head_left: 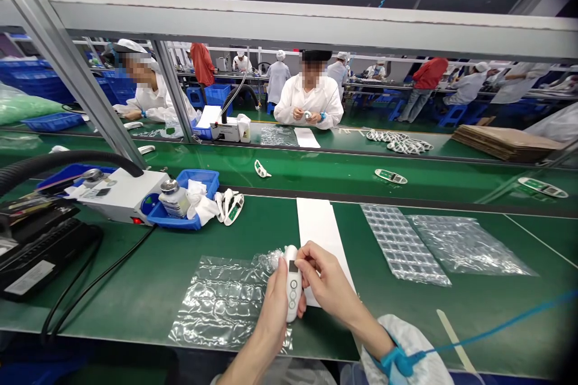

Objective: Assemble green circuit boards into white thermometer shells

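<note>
Device (293, 289) upright, long axis away from you; left hand (274, 298) grips its side, right fingertips (301, 262) pinching at the screen edge.

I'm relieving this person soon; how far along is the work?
The white handset already shows buttons and a dark screen. The left hand holds it; the right hand is busy beside the screen. Open casings on the belt look unfinished.

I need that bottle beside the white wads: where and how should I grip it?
From above, probably, around the shoulder of the bottle below its metal cap: it stands upright, and the blue tray and white wads crowd its lower body.
</note>
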The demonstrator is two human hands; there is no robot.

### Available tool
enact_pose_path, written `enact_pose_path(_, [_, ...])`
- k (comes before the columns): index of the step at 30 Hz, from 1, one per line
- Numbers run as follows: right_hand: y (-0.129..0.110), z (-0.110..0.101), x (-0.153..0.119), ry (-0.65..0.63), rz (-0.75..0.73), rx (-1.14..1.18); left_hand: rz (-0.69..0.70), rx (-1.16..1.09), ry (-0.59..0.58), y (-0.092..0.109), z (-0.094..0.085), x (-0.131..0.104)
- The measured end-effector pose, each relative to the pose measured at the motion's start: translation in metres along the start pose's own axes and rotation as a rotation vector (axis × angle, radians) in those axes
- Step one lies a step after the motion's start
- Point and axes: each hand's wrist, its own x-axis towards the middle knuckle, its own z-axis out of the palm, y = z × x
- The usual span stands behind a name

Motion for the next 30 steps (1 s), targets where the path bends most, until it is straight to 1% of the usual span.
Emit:
enact_pose_path(2, [-0.001, 0.001, 0.0, 0.012, -0.002, -0.018, 0.025, 0.021, 0.001, 0.0, 0.0, -0.001])
enact_pose_path(4, [0.001, 0.003, 0.001, 0.013, 0.041, 0.037, 0.079, 0.067, -0.002, -0.001, -0.002, 0.0])
enact_pose_path(7, [0.007, 0.009, 0.004, -0.009, 0.166, 0.278, 0.144, 0.156, -0.017, -0.005, -0.009, 0.003])
enact_pose_path(9, [0.011, 0.012, 0.008, -0.029, 0.2, 0.4, 0.149, 0.187, -0.025, -0.009, -0.015, 0.006])
enact_pose_path(11, [0.012, 0.014, 0.011, -0.032, 0.177, 0.415, 0.143, 0.182, -0.032, -0.011, -0.02, 0.006])
enact_pose_path(14, [0.005, 0.014, 0.015, -0.052, 0.064, 0.314, 0.119, 0.178, -0.016, -0.009, -0.026, 0.004])
enact_pose_path(16, [0.0, 0.013, 0.019, -0.146, -0.017, 0.21, 0.075, 0.241, -0.011, -0.003, -0.03, 0.001])
enact_pose_path(17, [-0.002, 0.013, 0.024, -0.21, -0.041, 0.172, 0.077, 0.298, -0.004, 0.001, -0.034, 0.001])
enact_pose_path(18, [-0.001, 0.012, 0.031, -0.264, -0.053, 0.147, 0.111, 0.364, 0.011, 0.007, -0.038, 0.001])
enact_pose_path(19, [0.002, 0.011, 0.04, -0.283, -0.054, 0.126, 0.18, 0.427, 0.047, 0.014, -0.043, 0.002])
enact_pose_path(20, [0.007, 0.009, 0.053, -0.261, -0.048, 0.105, 0.268, 0.477, 0.1, 0.021, -0.05, 0.004])
enact_pose_path(21, [0.015, 0.005, 0.068, -0.204, -0.042, 0.077, 0.359, 0.512, 0.161, 0.029, -0.059, 0.006])
enact_pose_path(22, [0.024, -0.001, 0.086, -0.114, -0.037, 0.037, 0.422, 0.526, 0.227, 0.037, -0.068, 0.009])
enact_pose_path(23, [0.035, -0.009, 0.105, -0.026, -0.025, -0.004, 0.442, 0.531, 0.272, 0.045, -0.079, 0.011])
enact_pose_path(25, [0.058, -0.026, 0.146, 0.1, -0.003, -0.063, 0.401, 0.551, 0.316, 0.056, -0.103, 0.011])
enact_pose_path(27, [0.078, -0.04, 0.185, 0.197, 0.006, -0.132, 0.328, 0.581, 0.327, 0.062, -0.126, 0.008])
enact_pose_path(29, [0.092, -0.04, 0.219, 0.242, 0.02, -0.216, 0.26, 0.606, 0.346, 0.063, -0.147, 0.002])
enact_pose_path(30, [0.096, -0.034, 0.236, 0.242, 0.028, -0.26, 0.229, 0.614, 0.362, 0.062, -0.157, -0.001])
